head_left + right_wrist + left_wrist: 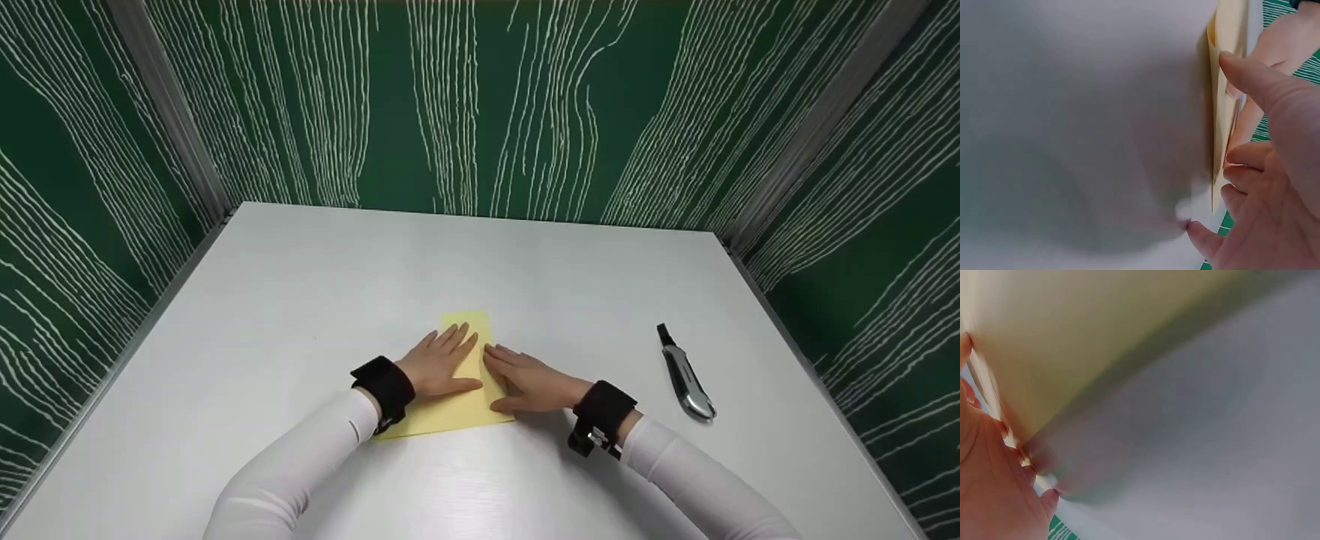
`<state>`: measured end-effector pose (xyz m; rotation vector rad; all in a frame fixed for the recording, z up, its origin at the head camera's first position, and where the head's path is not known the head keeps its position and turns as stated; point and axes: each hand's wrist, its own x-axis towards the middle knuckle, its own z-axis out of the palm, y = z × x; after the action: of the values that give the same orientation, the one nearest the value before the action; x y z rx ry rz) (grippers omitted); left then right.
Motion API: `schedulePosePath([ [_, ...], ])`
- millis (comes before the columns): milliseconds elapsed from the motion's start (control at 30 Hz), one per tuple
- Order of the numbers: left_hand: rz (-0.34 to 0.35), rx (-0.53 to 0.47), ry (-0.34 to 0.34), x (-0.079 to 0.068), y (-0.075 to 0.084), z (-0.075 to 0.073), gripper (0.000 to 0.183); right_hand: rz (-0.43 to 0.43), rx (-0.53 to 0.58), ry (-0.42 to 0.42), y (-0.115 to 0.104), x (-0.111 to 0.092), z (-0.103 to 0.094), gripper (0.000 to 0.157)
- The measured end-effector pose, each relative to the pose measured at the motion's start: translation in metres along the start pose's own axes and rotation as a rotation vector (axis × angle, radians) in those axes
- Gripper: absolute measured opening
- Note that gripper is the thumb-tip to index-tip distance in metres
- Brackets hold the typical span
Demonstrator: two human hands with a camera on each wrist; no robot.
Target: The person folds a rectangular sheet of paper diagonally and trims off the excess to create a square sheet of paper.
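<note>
A sheet of yellow paper [457,414] lies folded on the white table in the head view. My left hand [439,367] rests on it with fingers spread and straight. At the sheet's right edge my right hand [538,382] presses down with straightened fingers, its thumb on the paper near the lower right corner. From the right wrist, the paper [1220,112] shows edge-on, with a rounded, slightly raised fold close to the thumb. Only part of the left hand [994,478] appears in the left wrist view, beside the paper [1084,332]. Neither hand grips anything.
A utility knife [688,382] with a grey and black handle lies on the table [480,262] to the right of the right hand. Green walls [390,112] with white wavy lines stand around the table, with grey metal posts [172,105] at the back corners.
</note>
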<state>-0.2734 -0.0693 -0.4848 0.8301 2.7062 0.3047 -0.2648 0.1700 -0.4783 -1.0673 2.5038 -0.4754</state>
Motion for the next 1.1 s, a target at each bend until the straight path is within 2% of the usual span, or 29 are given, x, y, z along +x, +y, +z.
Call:
schedulePosePath([
  [367,0.016,0.013,0.020,0.001,-0.003,0.004,0.084,0.072,-0.062,-0.105,-0.004,-0.001,0.002,0.085],
  [700,0.018,0.018,0.017,-0.002,-0.004,0.005,0.079,0.113,-0.091,-0.097,-0.005,-0.002,0.004,0.083],
  [1100,0.066,-0.024,-0.007,0.000,-0.008,0.011,0.075,0.162,-0.065,-0.080,0.005,-0.009,0.003,0.083],
])
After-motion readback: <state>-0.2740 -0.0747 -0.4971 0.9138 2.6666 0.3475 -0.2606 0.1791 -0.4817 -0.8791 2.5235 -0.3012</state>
